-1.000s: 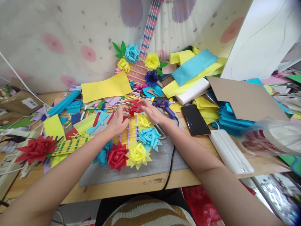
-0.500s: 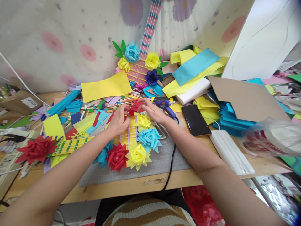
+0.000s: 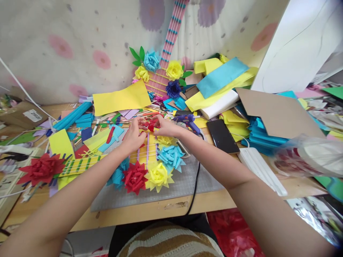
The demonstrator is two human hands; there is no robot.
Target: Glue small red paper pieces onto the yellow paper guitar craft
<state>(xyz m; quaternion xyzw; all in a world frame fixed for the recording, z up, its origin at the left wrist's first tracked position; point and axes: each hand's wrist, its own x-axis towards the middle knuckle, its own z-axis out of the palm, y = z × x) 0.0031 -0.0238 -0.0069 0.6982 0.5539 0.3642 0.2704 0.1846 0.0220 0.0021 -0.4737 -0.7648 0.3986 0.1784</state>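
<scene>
Across the cluttered tabletop (image 3: 134, 214), hands (image 3: 133, 137) partly hide a small red piece (image 3: 151, 127).

The left hand (image 3: 134, 136) and right hand (image 3: 167, 128) flank a red paper piece (image 3: 151, 127) beside the flower-trimmed yellow paper guitar (image 3: 144, 154).

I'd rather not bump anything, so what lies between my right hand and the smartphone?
The head view shows a blue hot glue gun between your right hand and the smartphone, with yellow paper beside it.
</scene>
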